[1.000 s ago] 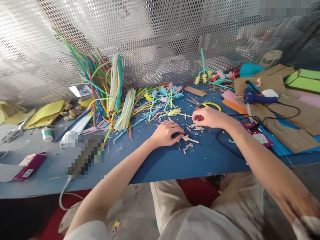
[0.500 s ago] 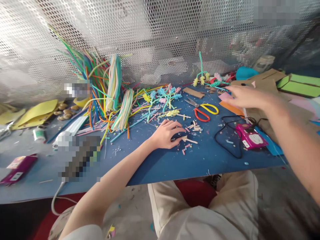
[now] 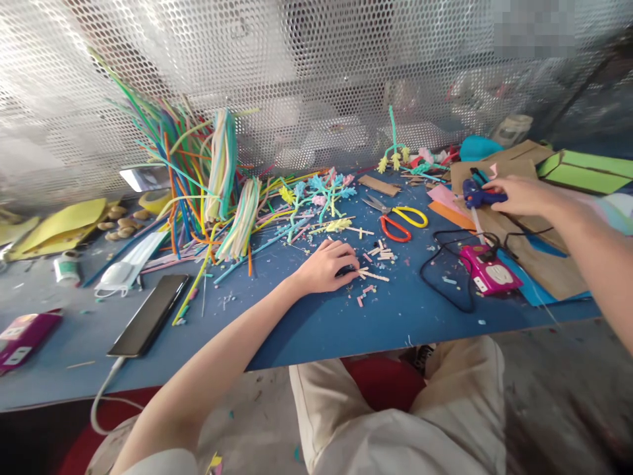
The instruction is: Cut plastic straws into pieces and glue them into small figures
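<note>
My left hand rests on the blue table with thumb and forefinger pinching a short cream twisted piece of pipe cleaner. Small cut bits of pipe cleaner lie just beyond it. Over at the right, my right hand has its fingers closed round the handle of a dark blue glue gun, above brown cardboard. A clear glue stick sticks out of the gun towards me. Scissors with one red and one yellow handle lie between the hands.
Pipe-cleaner flowers and pipe-cleaner bundles stand at the back and left. A magenta box with a black cord sits near my right arm. A phone on a white cable lies left. Perforated metal closes off the back.
My right hand has drawn back slightly to the right and closed on the glue gun's handle, leaving the gun in plain sight. My left hand has stayed at the cream piece.
</note>
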A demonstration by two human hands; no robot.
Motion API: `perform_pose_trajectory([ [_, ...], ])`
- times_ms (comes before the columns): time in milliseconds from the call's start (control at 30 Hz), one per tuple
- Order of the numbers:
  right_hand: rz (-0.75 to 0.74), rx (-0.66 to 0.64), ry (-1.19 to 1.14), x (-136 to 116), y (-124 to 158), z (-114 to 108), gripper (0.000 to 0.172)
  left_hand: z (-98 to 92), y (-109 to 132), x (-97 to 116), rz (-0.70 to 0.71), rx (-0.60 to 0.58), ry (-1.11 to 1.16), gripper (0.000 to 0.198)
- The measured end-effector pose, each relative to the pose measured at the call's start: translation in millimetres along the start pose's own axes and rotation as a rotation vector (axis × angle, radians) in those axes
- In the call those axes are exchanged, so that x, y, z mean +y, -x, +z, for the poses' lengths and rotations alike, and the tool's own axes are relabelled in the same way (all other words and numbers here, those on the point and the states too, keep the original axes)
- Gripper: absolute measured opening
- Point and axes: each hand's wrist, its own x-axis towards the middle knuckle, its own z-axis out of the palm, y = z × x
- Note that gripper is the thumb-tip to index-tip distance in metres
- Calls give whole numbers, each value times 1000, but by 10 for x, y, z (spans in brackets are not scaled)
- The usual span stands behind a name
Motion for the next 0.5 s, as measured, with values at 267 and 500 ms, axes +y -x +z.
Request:
perform_pose_trajectory([
  [267,212,-20,-117,-198,-46,-81,43,28,-1,-56,30,-19,53,30],
  [500,112,368,-820,-808,31,-495,11,36,12,-61,58,35,17,28],
])
